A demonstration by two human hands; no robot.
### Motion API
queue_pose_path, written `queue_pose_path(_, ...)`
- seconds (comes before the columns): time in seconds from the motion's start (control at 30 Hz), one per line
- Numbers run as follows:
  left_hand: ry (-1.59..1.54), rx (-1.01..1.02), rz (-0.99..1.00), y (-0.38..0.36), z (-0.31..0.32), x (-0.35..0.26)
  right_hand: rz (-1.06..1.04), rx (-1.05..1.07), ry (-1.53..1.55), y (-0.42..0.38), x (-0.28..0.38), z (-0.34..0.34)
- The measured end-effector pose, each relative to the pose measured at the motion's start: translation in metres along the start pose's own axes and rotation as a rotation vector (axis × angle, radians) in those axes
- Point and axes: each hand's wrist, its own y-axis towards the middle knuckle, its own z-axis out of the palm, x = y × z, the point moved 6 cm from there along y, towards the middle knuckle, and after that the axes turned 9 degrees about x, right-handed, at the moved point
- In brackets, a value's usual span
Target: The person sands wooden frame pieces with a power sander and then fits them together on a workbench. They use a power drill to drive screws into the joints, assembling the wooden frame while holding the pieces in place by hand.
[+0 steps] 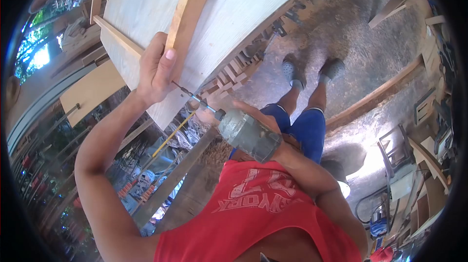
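My left hand (158,67) is closed around the near end of a curved wooden strip (183,23), with the thumb pressed on its edge. That strip lies across a broad pale wooden panel (239,15). In my right hand (261,117) is a worn, dusty power drill (248,135), its handle mostly hidden behind the body. The drill's long thin bit (195,97) points up and left, its tip close beside the heel of my left hand and the strip's end.
Another wooden strip (119,36) borders the panel on the left. Below it are a flat board (92,91) and a wooden beam (175,179) among clutter. Small wood blocks (231,74) line the panel's right underside. A long timber (375,93) lies on the floor, with frames and offcuts further right.
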Motion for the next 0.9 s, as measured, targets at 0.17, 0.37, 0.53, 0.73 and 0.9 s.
queue_pose_path(0.17,0.132,-0.110,0.085,-0.002,-0.001,-0.019,0.013,-0.046,-0.102,-0.016,0.001,-0.012)
queue_pose_path(0.37,0.558,-0.098,0.370,-0.023,0.005,-0.037,-0.182,-0.023,-0.466,-0.016,0.047,-0.024)
queue_pose_path(0.53,0.815,0.185,0.362,-0.045,0.022,-0.050,-0.181,-0.074,-0.456,-0.021,0.053,-0.023)
queue_pose_path(0.73,0.912,0.108,0.458,-0.049,0.015,-0.026,-0.253,-0.144,-0.564,-0.021,0.037,-0.014)
queue_pose_path(0.9,0.939,0.188,0.738,-0.052,0.033,-0.064,-0.298,-0.202,-0.632,-0.026,0.044,-0.010)
